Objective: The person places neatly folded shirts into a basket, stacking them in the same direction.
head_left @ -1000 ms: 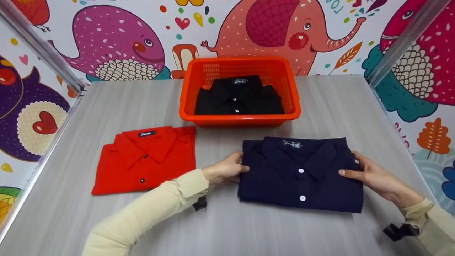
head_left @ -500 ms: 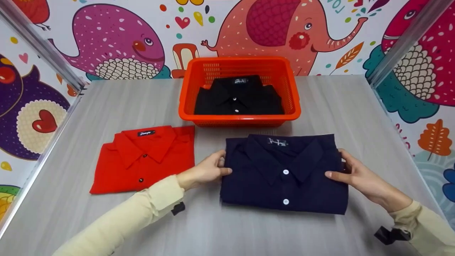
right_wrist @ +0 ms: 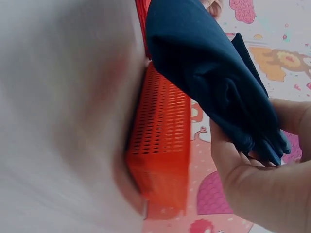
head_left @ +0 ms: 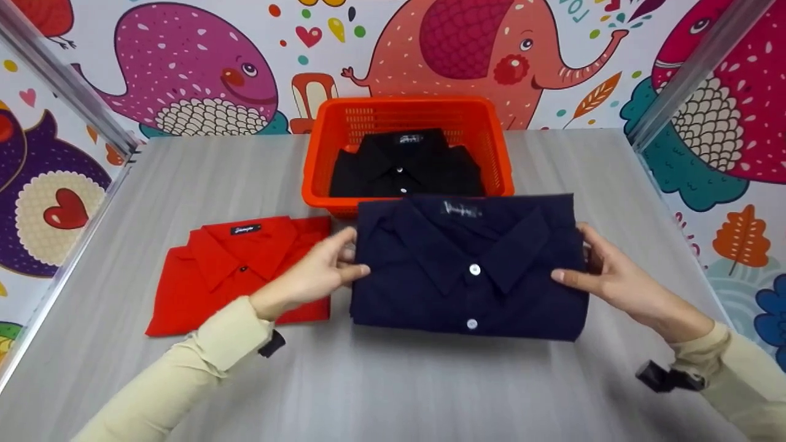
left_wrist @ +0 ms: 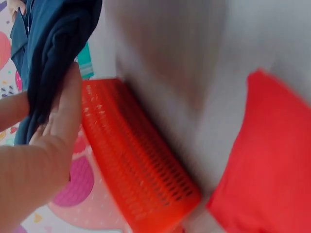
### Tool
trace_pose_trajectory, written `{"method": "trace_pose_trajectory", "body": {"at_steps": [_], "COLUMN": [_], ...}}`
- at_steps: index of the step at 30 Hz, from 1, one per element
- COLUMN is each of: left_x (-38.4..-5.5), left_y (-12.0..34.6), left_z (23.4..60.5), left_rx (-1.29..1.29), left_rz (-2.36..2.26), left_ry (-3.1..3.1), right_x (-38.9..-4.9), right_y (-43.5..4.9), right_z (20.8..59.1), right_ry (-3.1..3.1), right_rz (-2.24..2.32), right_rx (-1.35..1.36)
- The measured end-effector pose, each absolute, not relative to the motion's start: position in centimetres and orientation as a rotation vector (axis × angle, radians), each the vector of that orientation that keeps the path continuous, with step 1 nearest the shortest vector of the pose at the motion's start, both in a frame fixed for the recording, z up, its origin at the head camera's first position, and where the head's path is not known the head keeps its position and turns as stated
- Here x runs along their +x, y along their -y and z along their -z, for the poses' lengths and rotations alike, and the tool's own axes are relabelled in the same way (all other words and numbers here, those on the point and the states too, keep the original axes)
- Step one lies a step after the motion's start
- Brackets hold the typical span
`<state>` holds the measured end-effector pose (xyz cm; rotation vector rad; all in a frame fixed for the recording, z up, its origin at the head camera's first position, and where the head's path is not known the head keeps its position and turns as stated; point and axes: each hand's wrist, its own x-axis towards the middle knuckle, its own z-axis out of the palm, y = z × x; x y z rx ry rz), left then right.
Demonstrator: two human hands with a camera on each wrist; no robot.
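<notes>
Navy button-up shirt (head_left: 417,294), folded into a flat rectangle with its collar toward the orange plastic basket (head_left: 500,156), is held up off the table on the basket's near side, a little to the right of its middle. In the head view the shirt's collar edge overlaps the basket's near rim and hides part of it; both wrist views show the shirt raised clear of the tabletop, with its folded layers sagging slightly. Two white buttons (head_left: 471,323) run down its front, and the neck label (head_left: 462,210) is too blurred to read.

The left hand (head_left: 310,273), nearer than the basket and in line with its left end, pinches the shirt's left edge, thumb on the upper face and fingers underneath. The right hand (head_left: 632,288), nearer than the basket and beyond its right end, grips the opposite edge in the same way. Both arms wear pale yellow sleeves (head_left: 230,334).

Inside the basket lies a folded black shirt (head_left: 374,172) with white buttons, collar toward the basket's far side. A folded red shirt (head_left: 209,276) with dark buttons rests on the grey table (head_left: 442,393), near the basket's front left corner. Behind the basket stands a wall panel printed with a pink elephant (head_left: 460,43) and, to the basket's left, a purple whale (head_left: 196,67).
</notes>
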<state>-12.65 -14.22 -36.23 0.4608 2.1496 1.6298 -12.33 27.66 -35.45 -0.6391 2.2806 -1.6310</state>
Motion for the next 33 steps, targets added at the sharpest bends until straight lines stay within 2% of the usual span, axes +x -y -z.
{"method": "trace_pose_trajectory", "body": {"at_steps": [13, 21, 33], "left_x": [-16.8, -20.3, -25.6], "left_y": [16.5, 16.9, 17.0], "left_z": [33.3, 31.5, 30.2], "left_rx": [0.385, 0.320, 0.184], "left_rz": [-1.638, -1.715, -1.571], "left_ry": [-2.425, -2.489, -2.685], "right_x": [-17.5, -21.8, -27.4], "right_y": [-24.1, -21.7, -18.8], "right_z": [31.5, 29.7, 29.7], "right_ry": [-2.367, -2.405, -2.367], "right_rz": [1.589, 1.574, 1.660], "right_rx": [-0.497, -0.351, -0.107]}}
